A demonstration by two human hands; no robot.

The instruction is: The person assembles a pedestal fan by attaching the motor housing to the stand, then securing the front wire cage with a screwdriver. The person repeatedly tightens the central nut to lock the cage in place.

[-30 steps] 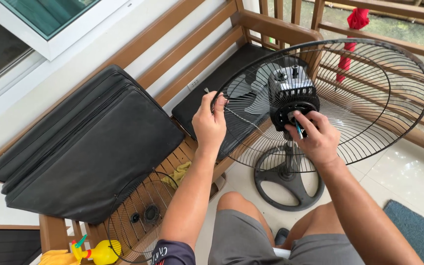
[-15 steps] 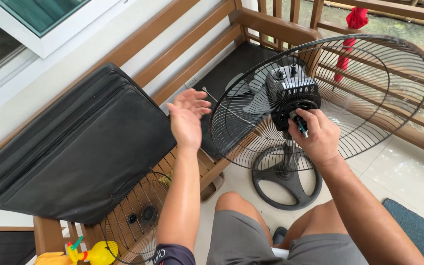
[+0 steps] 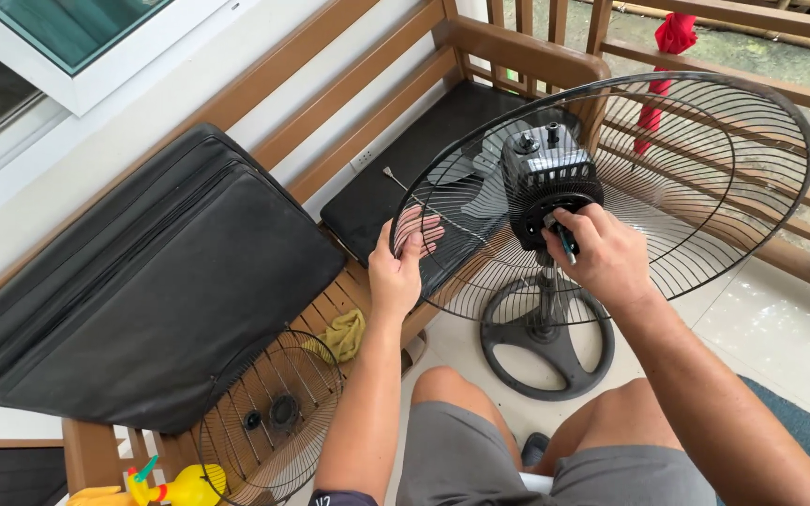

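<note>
returning to the rear fan guard (image 3: 705,178), the left hand (image 3: 400,258) now lies against the guard's left rim, fingers curled round the wires in a narrow hold; half a second ago it hung open in the air beside the guard, and a second ago it gripped the same rim. right hand (image 3: 602,258): unchanged in place, closed on a small teal-handled tool (image 3: 566,245) pressed at the front of the black motor housing (image 3: 547,183). guard: tilted, mounted round the motor on the stand, round black base (image 3: 546,351) on the tiled floor between the person's knees and the wooden bench (image 3: 517,52). judged meaning: the guard is steadied again, so work at the motor hub can go on without the guard turning. nearby items: second wire guard (image 3: 269,417) leaning at the bench edge, yellow cloth (image 3: 341,334), black cushions (image 3: 152,281) on the surface, yellow toy (image 3: 180,485) at lower left.
</note>
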